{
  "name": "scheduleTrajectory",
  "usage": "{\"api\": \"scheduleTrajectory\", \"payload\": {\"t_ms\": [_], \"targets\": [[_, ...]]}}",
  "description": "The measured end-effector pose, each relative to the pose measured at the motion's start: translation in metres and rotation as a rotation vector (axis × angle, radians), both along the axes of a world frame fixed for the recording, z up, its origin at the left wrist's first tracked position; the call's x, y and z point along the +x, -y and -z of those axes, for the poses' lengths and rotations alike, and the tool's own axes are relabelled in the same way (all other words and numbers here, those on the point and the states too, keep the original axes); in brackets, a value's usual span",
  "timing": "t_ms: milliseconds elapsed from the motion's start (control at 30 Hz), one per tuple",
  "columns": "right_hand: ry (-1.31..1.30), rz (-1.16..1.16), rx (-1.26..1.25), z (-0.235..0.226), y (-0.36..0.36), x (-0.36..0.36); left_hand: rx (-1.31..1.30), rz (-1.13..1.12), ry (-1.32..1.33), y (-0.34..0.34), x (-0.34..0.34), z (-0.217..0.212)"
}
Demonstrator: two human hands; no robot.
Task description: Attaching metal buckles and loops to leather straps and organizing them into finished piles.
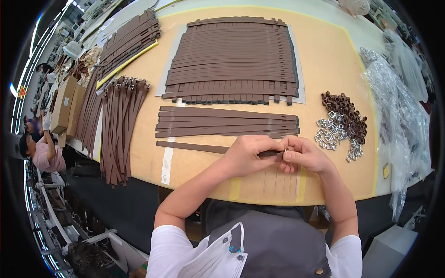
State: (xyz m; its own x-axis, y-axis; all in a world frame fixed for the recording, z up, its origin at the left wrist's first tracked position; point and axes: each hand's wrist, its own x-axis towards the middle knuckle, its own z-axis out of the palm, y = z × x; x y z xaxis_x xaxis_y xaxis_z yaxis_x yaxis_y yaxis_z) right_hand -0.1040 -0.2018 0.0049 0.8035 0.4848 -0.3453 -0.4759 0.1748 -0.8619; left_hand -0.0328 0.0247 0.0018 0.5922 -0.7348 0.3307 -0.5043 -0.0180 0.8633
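Note:
A long brown leather strap [192,147] lies flat across the tan worktable [324,60], pointing left. My left hand [248,155] pinches its right end. My right hand [303,154] meets it there, fingertips closed on the same strap end; a small metal piece seems to sit between the fingers, but I cannot make it out. Just beyond my hands lies a short stack of brown straps [227,122]. To the right sits a pile of silver metal buckles [330,132] mixed with small brown leather loops [345,111].
A big batch of brown straps [232,55] lies on grey sheets at the back. Finished straps with buckles [121,125] hang over the left edge, more stacks [130,39] behind. Crumpled clear plastic bags [398,116] fill the right side. Other people [41,148] work at far left.

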Motion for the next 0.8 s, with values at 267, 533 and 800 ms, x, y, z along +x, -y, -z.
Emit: {"api": "scheduleTrajectory", "payload": {"t_ms": [267,533,800], "targets": [[-0.012,0.091,-0.154,-0.004,-0.01,-0.001,0.129,-0.004,-0.086,-0.002,0.0,-0.009],[-0.01,0.159,-0.244,-0.008,-0.019,-0.004,0.114,-0.016,-0.03,-0.003,0.002,0.002],[0.033,0.148,-0.286,-0.01,-0.02,-0.003,0.125,-0.022,-0.063,-0.003,0.003,0.002]]}}
